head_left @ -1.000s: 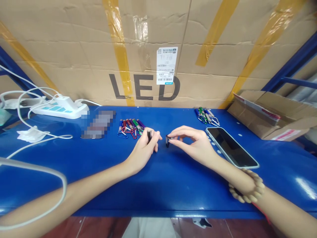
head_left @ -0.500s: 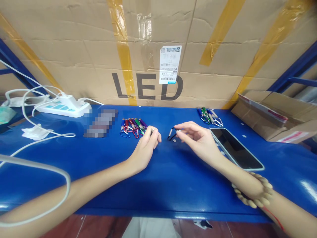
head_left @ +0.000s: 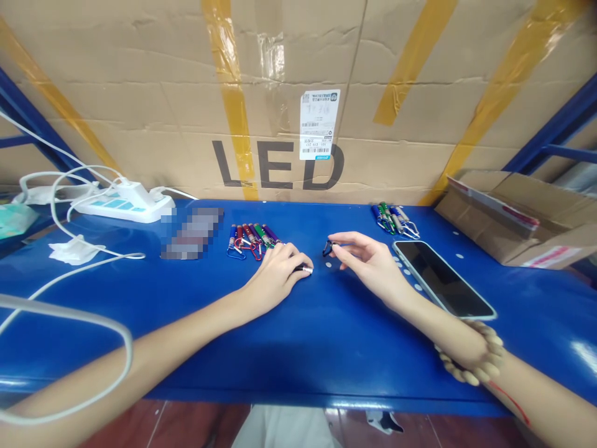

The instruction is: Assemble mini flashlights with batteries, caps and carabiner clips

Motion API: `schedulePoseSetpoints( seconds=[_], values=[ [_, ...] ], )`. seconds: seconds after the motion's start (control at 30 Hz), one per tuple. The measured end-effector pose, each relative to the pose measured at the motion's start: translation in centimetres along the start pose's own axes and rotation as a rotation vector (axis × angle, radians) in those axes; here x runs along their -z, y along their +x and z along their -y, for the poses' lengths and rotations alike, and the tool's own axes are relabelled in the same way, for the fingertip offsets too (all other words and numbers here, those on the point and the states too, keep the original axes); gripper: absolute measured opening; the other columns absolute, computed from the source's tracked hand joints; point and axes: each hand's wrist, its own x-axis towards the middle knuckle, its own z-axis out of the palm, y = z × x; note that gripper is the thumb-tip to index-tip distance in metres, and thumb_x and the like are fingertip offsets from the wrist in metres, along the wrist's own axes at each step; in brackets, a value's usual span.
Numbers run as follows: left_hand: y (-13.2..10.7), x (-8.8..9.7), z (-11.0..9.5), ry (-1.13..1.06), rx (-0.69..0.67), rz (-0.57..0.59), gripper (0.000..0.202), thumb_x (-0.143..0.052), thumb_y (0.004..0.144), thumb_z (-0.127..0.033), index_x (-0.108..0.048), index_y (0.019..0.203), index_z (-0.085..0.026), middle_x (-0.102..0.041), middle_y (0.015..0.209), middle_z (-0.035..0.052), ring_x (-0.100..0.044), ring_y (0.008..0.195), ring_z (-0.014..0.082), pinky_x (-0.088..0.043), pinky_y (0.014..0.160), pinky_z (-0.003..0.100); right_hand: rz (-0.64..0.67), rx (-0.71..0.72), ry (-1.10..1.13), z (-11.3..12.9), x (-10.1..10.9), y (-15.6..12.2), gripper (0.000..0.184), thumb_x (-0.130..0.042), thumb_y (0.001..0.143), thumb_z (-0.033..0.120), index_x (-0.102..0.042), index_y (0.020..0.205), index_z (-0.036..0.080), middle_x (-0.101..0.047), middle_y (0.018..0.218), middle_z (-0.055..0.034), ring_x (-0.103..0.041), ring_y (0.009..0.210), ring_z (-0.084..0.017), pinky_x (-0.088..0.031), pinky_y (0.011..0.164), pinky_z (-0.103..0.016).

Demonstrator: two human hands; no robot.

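My left hand is palm down on the blue table, its fingers closed around a small black flashlight. Only the flashlight's silver tip and a bit of its dark body show; the rest is hidden under my fingers. Across a small gap to the right, my right hand pinches a black carabiner clip between thumb and fingers. Just behind my left hand lies a row of several small keychain flashlights in blue, red, green and purple, with carabiners on them.
More keychain flashlights lie at the back right, beside an open cardboard box. A phone rests by my right wrist. At left are a power strip and white cables. A large carton stands behind.
My left hand has turned palm down and moved slightly toward me, so the flashlight's silver tip now shows. The carabiner in my right hand has turned.
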Motion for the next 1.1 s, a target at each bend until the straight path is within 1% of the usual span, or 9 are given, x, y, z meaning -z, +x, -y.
schedulePoseSetpoints(
  seconds=[0.17, 0.27, 0.37, 0.43, 0.57, 0.63, 0.9, 1.0, 1.1],
  values=[
    [0.0, 0.4, -0.6, -0.078, 0.051, -0.143, 0.03, -0.044, 0.092, -0.034, -0.056, 0.117, -0.022, -0.058, 0.102, 0.0057, -0.048, 0.099, 0.0205, -0.034, 0.092, 0.038, 0.082, -0.113, 0.158, 0.5, 0.0, -0.1, 0.033, -0.074, 0.068, 0.037, -0.067, 0.094, 0.018, -0.069, 0.088, -0.0038, -0.065, 0.076, -0.013, -0.051, 0.061, -0.022],
    [0.0, 0.8, -1.5, -0.174, 0.047, -0.224, 0.029, -0.041, 0.093, -0.03, -0.056, 0.117, -0.021, -0.06, 0.104, 0.0053, -0.049, 0.099, 0.0188, -0.035, 0.092, 0.036, 0.157, -0.11, 0.209, 1.0, -0.2, -0.3, 0.025, -0.075, 0.068, 0.033, -0.069, 0.087, 0.018, -0.069, 0.087, -0.0028, -0.064, 0.073, -0.011, -0.05, 0.06, -0.021],
    [-0.1, 1.1, -2.3, -0.312, 0.004, -0.192, 0.019, -0.048, 0.09, -0.027, -0.064, 0.093, -0.017, -0.062, 0.096, 0.0051, -0.053, 0.095, 0.0176, -0.038, 0.09, 0.032, 0.183, -0.078, 0.211, 1.3, -0.3, -0.5, 0.02, -0.075, 0.067, 0.031, -0.07, 0.082, 0.018, -0.07, 0.084, -0.0024, -0.062, 0.072, -0.011, -0.049, 0.057, -0.02],
    [-0.2, 1.1, -2.7, -0.413, 0.045, -0.162, 0.019, -0.051, 0.088, -0.027, -0.062, 0.079, -0.016, -0.062, 0.088, 0.0044, -0.056, 0.088, 0.0163, -0.041, 0.083, 0.029, 0.163, -0.061, 0.21, 1.4, -0.3, -0.5, 0.019, -0.076, 0.066, 0.029, -0.07, 0.081, 0.019, -0.069, 0.082, -0.0022, -0.062, 0.072, -0.011, -0.048, 0.056, -0.019],
    [-0.2, 1.1, -2.9, -0.684, 0.218, -0.185, 0.016, -0.051, 0.088, -0.029, -0.058, 0.09, -0.016, -0.066, 0.082, 0.0027, -0.061, 0.074, 0.0129, -0.046, 0.072, 0.024, 0.12, -0.039, 0.194, 1.1, -0.1, -0.3, 0.02, -0.078, 0.063, 0.029, -0.068, 0.076, 0.017, -0.068, 0.081, -0.0026, -0.061, 0.07, -0.011, -0.048, 0.054, -0.018],
    [-0.2, 1.1, -2.8, -0.773, 0.244, -0.206, 0.016, -0.051, 0.087, -0.027, -0.058, 0.094, -0.014, -0.068, 0.082, 0.0036, -0.062, 0.069, 0.0116, -0.048, 0.07, 0.023, 0.112, -0.021, 0.161, 1.0, 0.0, -0.3, 0.021, -0.078, 0.063, 0.029, -0.068, 0.076, 0.017, -0.067, 0.08, -0.0028, -0.061, 0.07, -0.011, -0.049, 0.054, -0.018],
    [-0.4, 1.2, -2.7, -0.676, 0.227, -0.247, 0.02, -0.06, 0.08, -0.022, -0.074, 0.092, -0.014, -0.07, 0.068, 0.0017, -0.051, 0.047, 0.0066, -0.046, 0.054, 0.019, 0.109, 0.096, 0.061, 0.8, 0.0, -0.3, 0.022, -0.077, 0.065, 0.026, -0.069, 0.084, 0.019, -0.07, 0.085, -0.0036, -0.064, 0.075, -0.012, -0.052, 0.057, -0.018],
    [-0.5, 1.0, -2.7, -0.726, 0.237, -0.242, 0.019, -0.063, 0.077, -0.023, -0.075, 0.089, -0.015, -0.07, 0.064, 0.0011, -0.047, 0.043, 0.0056, -0.044, 0.049, 0.019, 0.148, 0.116, 0.035, 1.0, -0.2, -0.5, 0.023, -0.077, 0.066, 0.025, -0.07, 0.087, 0.019, -0.071, 0.083, -0.0036, -0.066, 0.075, -0.013, -0.053, 0.058, -0.018],
    [-0.5, 0.9, -2.8, -0.833, 0.285, -0.236, 0.019, -0.065, 0.075, -0.021, -0.075, 0.088, -0.014, -0.071, 0.064, 0.0012, -0.051, 0.044, 0.0061, -0.046, 0.051, 0.019, 0.155, 0.105, 0.03, 1.2, -0.4, -0.8, 0.027, -0.077, 0.066, 0.026, -0.07, 0.091, 0.018, -0.072, 0.084, -0.0048, -0.067, 0.076, -0.014, -0.055, 0.06, -0.02]
  ],
)
